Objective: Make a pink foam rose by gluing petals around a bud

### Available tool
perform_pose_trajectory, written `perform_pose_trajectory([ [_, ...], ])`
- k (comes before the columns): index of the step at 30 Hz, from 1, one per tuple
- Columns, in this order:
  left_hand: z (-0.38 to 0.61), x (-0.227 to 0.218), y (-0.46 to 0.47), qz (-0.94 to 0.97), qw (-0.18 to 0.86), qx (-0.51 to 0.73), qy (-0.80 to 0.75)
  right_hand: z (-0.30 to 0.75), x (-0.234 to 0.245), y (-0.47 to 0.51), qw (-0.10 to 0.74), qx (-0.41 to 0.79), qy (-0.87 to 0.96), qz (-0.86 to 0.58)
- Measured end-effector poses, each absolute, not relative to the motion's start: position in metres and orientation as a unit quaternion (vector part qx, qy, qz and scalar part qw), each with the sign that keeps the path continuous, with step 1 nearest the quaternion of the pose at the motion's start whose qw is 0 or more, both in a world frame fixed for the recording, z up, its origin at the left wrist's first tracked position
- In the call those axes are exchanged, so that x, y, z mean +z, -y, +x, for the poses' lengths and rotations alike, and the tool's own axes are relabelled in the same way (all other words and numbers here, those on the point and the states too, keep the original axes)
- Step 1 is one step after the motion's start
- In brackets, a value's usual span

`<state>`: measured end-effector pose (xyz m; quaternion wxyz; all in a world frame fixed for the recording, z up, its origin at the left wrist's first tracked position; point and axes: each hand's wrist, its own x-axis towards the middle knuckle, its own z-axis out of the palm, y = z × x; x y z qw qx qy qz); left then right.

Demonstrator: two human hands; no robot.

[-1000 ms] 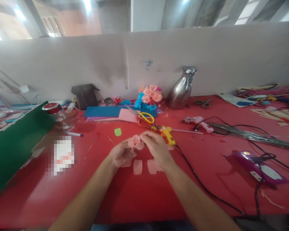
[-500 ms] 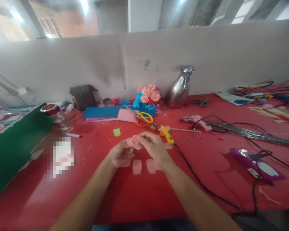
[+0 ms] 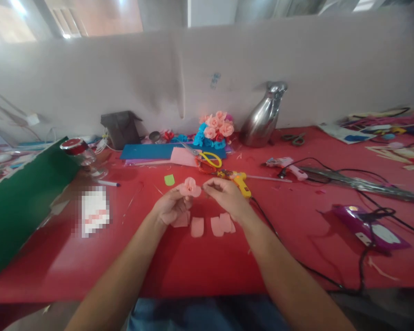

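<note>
My left hand (image 3: 169,208) is closed on a small pink paper flower (image 3: 189,187) and holds it upright above the red table (image 3: 200,271). My right hand (image 3: 227,195) sits just right of the flower with its fingertips pinched near the petals; whether they touch is unclear. Several loose pink petals (image 3: 207,225) lie on the table under both hands. A yellow glue gun (image 3: 240,181) lies just beyond my right hand.
Yellow-handled scissors (image 3: 207,161) rest on blue and pink foam sheets (image 3: 148,151). A bunch of finished pink and blue flowers (image 3: 214,131) and a metal jug (image 3: 262,117) stand by the back wall. A green board (image 3: 20,202) lies left; cables, wires and a purple device (image 3: 369,227) lie right.
My right hand has drawn a little away from the flower, which my left hand still holds. The camera has tilted down slightly, showing more of the near table edge.
</note>
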<state>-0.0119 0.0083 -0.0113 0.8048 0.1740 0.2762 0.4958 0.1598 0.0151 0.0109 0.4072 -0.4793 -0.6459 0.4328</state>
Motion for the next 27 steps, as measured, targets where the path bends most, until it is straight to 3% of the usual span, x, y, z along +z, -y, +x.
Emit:
perform_pose_trajectory([
  [3, -0.018, -0.011, -0.013, 0.151, 0.792, 0.532, -0.259, 0.167, 0.008, -0.019, 0.305, 0.431, 0.71, -0.466],
  [12, -0.024, -0.012, -0.02, 0.093, 0.777, 0.559, -0.276, 0.167, 0.011, 0.001, 0.14, 0.3, 0.851, -0.407],
  [22, -0.02, -0.014, -0.018, 0.121, 0.774, 0.574, -0.237, 0.15, 0.002, 0.03, 0.103, 0.247, 0.889, -0.372],
  [27, -0.019, -0.016, -0.017, 0.138, 0.781, 0.568, -0.219, 0.151, 0.003, 0.034, 0.075, 0.166, 0.897, -0.402],
])
